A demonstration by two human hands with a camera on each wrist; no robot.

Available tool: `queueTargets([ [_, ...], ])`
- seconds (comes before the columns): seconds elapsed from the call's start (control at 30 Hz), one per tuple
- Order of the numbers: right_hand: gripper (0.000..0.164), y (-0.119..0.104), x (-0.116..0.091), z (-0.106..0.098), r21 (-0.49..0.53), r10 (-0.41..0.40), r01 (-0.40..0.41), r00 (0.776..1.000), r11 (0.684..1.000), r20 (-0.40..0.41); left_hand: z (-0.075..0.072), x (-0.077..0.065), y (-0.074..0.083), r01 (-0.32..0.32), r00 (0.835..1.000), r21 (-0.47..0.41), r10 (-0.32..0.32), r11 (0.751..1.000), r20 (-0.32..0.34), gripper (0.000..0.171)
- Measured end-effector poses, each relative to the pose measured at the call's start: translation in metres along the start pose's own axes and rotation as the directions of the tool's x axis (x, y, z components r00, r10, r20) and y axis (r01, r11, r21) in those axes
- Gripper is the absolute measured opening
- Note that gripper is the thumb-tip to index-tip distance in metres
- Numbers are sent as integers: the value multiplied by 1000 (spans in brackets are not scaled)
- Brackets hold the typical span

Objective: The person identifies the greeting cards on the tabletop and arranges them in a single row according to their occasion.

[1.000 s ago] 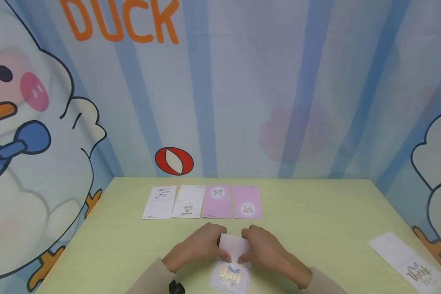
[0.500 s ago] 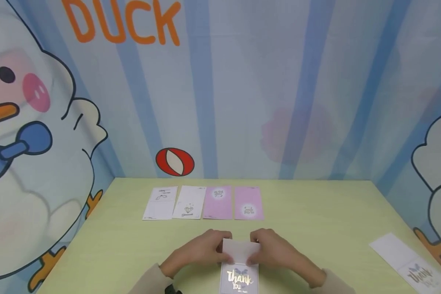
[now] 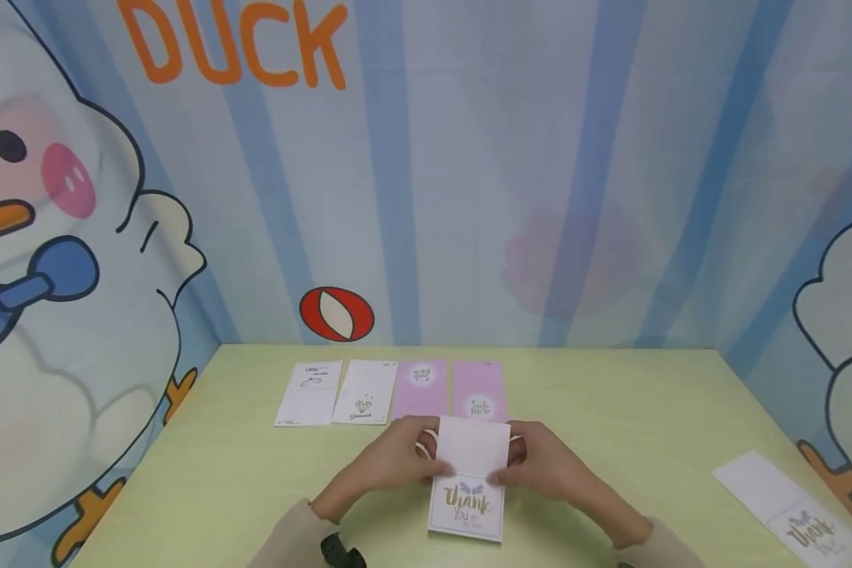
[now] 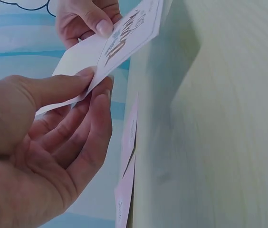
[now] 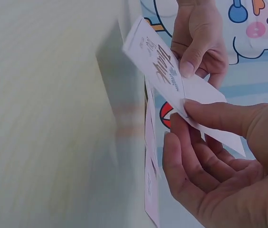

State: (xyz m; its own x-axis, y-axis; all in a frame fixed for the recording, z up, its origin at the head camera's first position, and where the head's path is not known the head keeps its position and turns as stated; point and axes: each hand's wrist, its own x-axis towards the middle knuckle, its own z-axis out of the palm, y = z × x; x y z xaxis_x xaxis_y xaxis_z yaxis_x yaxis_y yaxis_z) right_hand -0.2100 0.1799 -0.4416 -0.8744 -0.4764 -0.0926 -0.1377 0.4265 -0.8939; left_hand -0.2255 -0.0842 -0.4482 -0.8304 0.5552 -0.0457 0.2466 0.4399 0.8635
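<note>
A white card printed "Thank you" in gold under a small blue bow (image 3: pixel 467 505) is held in the air by both hands. A crease crosses its middle, and the blank half lies beyond the printed half. My left hand (image 3: pixel 401 457) pinches the left edge at the crease, thumb on top and fingers beneath. On the opposite edge my right hand (image 3: pixel 550 465) grips the same way. The left wrist view shows the card (image 4: pixel 134 35) tilted above the tabletop, its shadow below. In the right wrist view the right thumb (image 5: pixel 215 116) presses beside the crease.
Two white cards (image 3: pixel 308 394) (image 3: pixel 364 390) and two pink cards (image 3: pixel 420 386) (image 3: pixel 479 390) lie in a row at the back of the pale yellow table (image 3: pixel 610 418). Another "Thank you" card (image 3: pixel 788 505) lies unfolded at the right. A duck-printed cloth (image 3: pixel 461 158) hangs behind.
Both hands have raised the card and carried it away from the body, slightly right of where it began. Its blank half now shows longer. The other cards have not moved.
</note>
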Motion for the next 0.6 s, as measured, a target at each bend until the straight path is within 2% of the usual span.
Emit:
queueTargets([
  [0.1, 40, 0, 0, -3, -14, 6, -6, 999, 1000, -41, 1, 4, 1, -10, 999, -17, 10, 1000, -42, 29],
  [0.3, 30, -1, 0, -11, -8, 44, -45, 993, 999, -109, 2, 16, 2, -22, 990, -94, 9, 995, -142, 20],
  [0.43, 25, -2, 1, -18, 21, 70, -67, 984, 998, -165, 3, 26, 4, 8, 982, -190, -44, 982, -186, 26],
  [0.6, 20, -2, 3, -27, 74, 130, -115, 961, 991, -242, 5, 41, 6, 62, 967, -272, -125, 960, -222, 29],
])
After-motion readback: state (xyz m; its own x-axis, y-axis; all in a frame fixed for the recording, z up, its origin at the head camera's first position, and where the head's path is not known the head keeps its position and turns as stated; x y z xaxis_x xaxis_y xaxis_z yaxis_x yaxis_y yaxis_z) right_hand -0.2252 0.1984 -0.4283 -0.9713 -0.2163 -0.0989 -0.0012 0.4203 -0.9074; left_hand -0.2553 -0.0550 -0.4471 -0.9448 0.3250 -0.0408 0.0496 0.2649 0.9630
